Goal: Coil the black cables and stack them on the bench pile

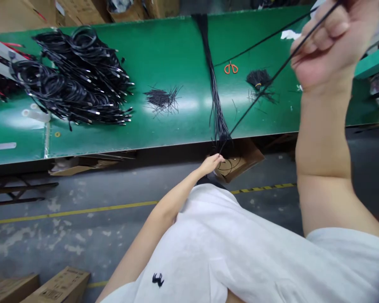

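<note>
A long black cable (pixel 255 99) runs taut on a slant between my two hands. Raised high at the upper right, my right hand (pixel 331 40) is closed in a fist around it. Down by the bench's front edge, my left hand (pixel 212 163) pinches the cable's lower part. Just beyond that hand, a bundle of long black cables (pixel 214 90) lies across the bench, its near end hanging over the edge. Another stretch of black cable (pixel 259 43) slopes from the bundle up towards my right hand; where it ends is hidden.
On the green bench (pixel 177 50) lie coiled black cables (pixel 78 80), orange-handled scissors (pixel 230 68), loose black ties (pixel 160 98) and a banded dark bunch (pixel 258 78). An open cardboard box (pixel 243 158) stands below the front edge. More cartons (pixel 58 286) sit on the floor at lower left.
</note>
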Demonstrator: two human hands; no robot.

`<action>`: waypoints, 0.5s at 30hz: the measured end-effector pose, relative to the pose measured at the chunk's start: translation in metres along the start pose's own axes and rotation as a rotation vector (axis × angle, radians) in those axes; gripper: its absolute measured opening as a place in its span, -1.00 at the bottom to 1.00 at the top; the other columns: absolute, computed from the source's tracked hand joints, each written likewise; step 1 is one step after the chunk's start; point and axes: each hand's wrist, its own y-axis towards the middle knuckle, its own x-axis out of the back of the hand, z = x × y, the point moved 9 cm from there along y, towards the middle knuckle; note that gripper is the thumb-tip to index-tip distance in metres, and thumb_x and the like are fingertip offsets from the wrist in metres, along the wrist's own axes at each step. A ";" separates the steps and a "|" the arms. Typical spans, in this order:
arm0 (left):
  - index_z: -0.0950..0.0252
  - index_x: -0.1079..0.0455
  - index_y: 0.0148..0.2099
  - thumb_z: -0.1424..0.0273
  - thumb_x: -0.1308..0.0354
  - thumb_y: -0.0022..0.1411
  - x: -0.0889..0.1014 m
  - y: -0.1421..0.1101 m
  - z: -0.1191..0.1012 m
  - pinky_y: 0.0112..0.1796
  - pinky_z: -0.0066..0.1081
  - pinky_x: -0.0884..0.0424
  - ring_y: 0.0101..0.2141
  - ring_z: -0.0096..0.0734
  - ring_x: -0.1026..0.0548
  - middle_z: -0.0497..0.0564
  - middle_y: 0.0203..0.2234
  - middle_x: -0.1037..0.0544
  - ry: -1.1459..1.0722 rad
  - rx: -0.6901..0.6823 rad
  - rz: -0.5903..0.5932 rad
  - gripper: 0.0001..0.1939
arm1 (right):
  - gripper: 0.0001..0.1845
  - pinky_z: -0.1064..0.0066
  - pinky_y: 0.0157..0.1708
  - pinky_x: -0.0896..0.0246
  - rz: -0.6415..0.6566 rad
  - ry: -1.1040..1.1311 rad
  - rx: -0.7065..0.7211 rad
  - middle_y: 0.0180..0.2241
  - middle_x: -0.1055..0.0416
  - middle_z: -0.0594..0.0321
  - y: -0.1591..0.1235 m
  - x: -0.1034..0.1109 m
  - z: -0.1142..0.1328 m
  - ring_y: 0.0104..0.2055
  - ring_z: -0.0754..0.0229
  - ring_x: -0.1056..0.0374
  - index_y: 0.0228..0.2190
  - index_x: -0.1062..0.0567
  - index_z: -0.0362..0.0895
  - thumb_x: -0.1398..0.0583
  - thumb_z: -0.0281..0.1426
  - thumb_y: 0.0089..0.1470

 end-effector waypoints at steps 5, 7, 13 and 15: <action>0.30 -0.35 -0.25 0.16 0.07 0.42 0.030 0.022 -0.041 0.06 -0.27 -0.36 -0.06 -0.31 -0.53 0.16 -0.18 -0.59 -0.413 -0.175 -0.174 -0.66 | -0.42 0.54 -0.45 0.01 -0.041 -0.062 -0.014 -0.55 -0.06 0.47 0.013 -0.041 -0.032 -0.60 0.53 0.21 0.07 -0.39 -0.23 0.29 -0.28 0.41; 0.28 -0.30 -0.35 0.20 0.01 0.38 0.059 0.019 -0.025 -0.06 -0.32 -0.40 -0.26 -0.37 -0.54 0.05 -0.42 -0.54 -0.369 -0.029 -0.285 -0.69 | -0.34 0.55 -0.46 0.00 -0.094 -0.241 0.035 -0.52 -0.29 0.33 0.022 -0.027 -0.061 -0.60 0.56 0.13 -0.04 -0.48 -0.29 0.31 -0.27 0.40; 0.26 -0.33 -0.38 0.20 -0.04 0.30 0.090 -0.088 0.021 -0.38 -0.45 -0.29 -0.54 -0.48 -0.31 -0.15 -0.64 -0.32 -0.005 0.203 -0.013 -0.73 | -0.31 0.49 -0.48 -0.03 -0.501 -0.508 -0.164 -0.11 -0.47 -0.19 0.036 0.103 -0.156 -0.44 0.50 -0.33 -0.28 -0.51 -0.42 0.32 -0.36 0.35; 0.25 -0.37 -0.36 0.19 -0.02 0.29 0.115 -0.138 0.040 -0.38 -0.45 -0.28 -0.52 -0.45 -0.33 -0.13 -0.61 -0.36 0.122 0.287 -0.090 -0.72 | -0.29 0.46 -0.48 -0.03 -0.486 -0.414 -0.225 -0.04 -0.45 -0.27 0.038 0.109 -0.175 -0.46 0.47 -0.34 -0.16 -0.52 -0.46 0.34 -0.40 0.35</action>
